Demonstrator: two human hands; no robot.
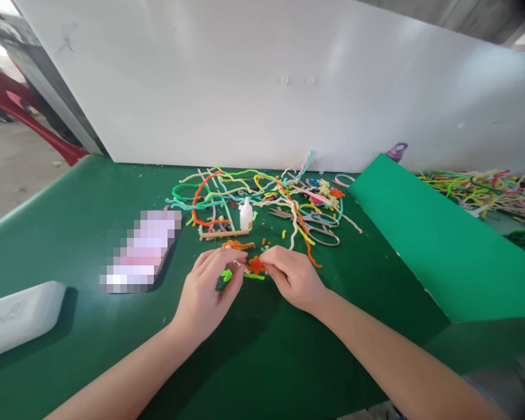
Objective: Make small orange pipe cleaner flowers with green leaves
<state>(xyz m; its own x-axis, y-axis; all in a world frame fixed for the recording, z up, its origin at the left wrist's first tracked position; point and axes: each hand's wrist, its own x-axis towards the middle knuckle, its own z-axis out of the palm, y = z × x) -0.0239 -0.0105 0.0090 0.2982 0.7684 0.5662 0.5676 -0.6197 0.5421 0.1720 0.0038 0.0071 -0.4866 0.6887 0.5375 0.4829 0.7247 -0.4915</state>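
Note:
A small orange pipe-cleaner flower is pinched at its right edge between the thumb and fingers of my right hand. Close to the flower's left side, my left hand has its thumb and index finger curled toward each other; a small pale bit shows at their tips, too small to name. Just beyond my left fingers lies another orange pipe-cleaner piece. Bright green pipe-cleaner bits show behind and below the left hand. A white glue bottle stands upright past both hands, behind a thin tan stick.
Scissors lie among tangled coloured pipe cleaners. At right, a green board lies at an angle, with more pipe cleaners behind it. A blurred phone-like object and white case are left. A white panel bounds the back.

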